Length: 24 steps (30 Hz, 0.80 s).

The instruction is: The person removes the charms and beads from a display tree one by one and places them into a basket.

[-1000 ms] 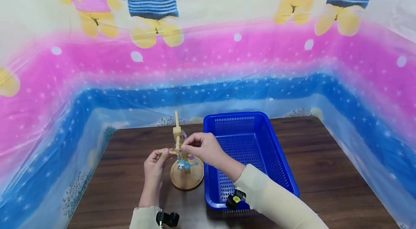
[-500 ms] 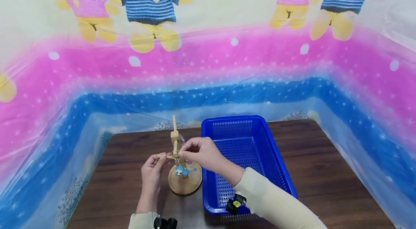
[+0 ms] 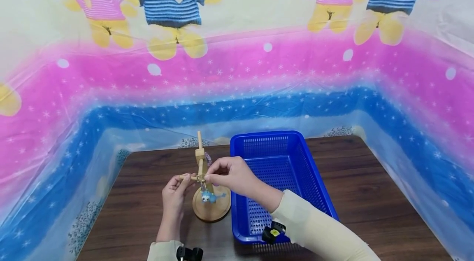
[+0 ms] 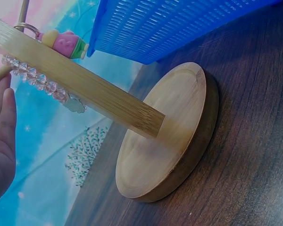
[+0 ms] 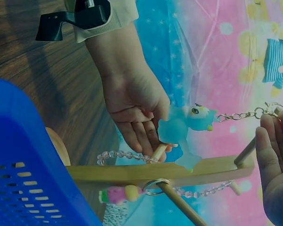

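A wooden peg stand with a round base [image 3: 211, 211] is on the table, its post rising from the base. My left hand [image 3: 174, 195] pinches one of its pegs [image 5: 159, 153]. My right hand [image 3: 235, 176] pinches the metal ring of a blue animal keychain [image 3: 210, 197], close by the post and pegs. The blue figure [image 5: 179, 127] hangs from a short chain below those fingers. In the left wrist view, a pink figure keychain [image 4: 66, 43] hangs by its ring from another peg. A clear pinkish bead bracelet [image 4: 37, 80] hangs along the post.
A blue plastic basket [image 3: 234, 211] with slotted walls stands close to the right of the stand, under my right forearm. The dark wooden table [image 3: 374, 178] extends on both sides. Behind it hangs a patterned cloth [image 3: 240, 104] with bears.
My right hand has lowered the keychain ring slightly, nearer the peg that my left hand pinches. My left hand stays on that peg. The head view has shifted a little.
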Tool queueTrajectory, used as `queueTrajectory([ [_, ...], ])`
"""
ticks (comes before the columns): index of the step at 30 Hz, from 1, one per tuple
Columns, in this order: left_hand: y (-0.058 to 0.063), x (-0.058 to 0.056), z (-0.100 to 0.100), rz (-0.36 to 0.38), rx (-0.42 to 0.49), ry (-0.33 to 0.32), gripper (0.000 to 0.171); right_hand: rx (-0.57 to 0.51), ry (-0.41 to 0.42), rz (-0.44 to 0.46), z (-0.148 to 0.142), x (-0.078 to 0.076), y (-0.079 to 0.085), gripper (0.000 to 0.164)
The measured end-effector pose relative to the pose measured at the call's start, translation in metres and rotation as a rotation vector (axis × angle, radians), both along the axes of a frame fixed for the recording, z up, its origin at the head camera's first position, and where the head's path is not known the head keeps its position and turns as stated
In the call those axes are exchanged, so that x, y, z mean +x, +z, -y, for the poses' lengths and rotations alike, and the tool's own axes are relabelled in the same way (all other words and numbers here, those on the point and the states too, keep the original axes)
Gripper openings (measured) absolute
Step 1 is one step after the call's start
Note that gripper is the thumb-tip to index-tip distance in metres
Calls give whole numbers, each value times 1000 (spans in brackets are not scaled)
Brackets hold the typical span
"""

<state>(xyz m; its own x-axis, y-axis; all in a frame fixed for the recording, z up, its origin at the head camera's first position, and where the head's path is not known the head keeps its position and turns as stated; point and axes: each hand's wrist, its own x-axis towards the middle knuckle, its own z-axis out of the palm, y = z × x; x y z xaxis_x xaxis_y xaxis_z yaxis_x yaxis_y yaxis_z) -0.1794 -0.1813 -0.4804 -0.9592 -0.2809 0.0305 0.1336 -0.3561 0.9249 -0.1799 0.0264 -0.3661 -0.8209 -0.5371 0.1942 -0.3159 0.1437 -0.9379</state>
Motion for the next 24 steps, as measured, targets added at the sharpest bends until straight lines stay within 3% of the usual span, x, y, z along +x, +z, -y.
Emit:
queueTrajectory([
  [6, -1, 0, 1, 0, -16, -3, 21, 50, 20, -30, -10, 2, 3, 13],
  [12, 2, 0, 0, 27, -29, -1, 19, 100, 10, -24, -27, -7, 1, 11],
  [24, 3, 0, 1, 43, -4, -3, 22, 205, -53, 72, -67, -22, -2, 12],
])
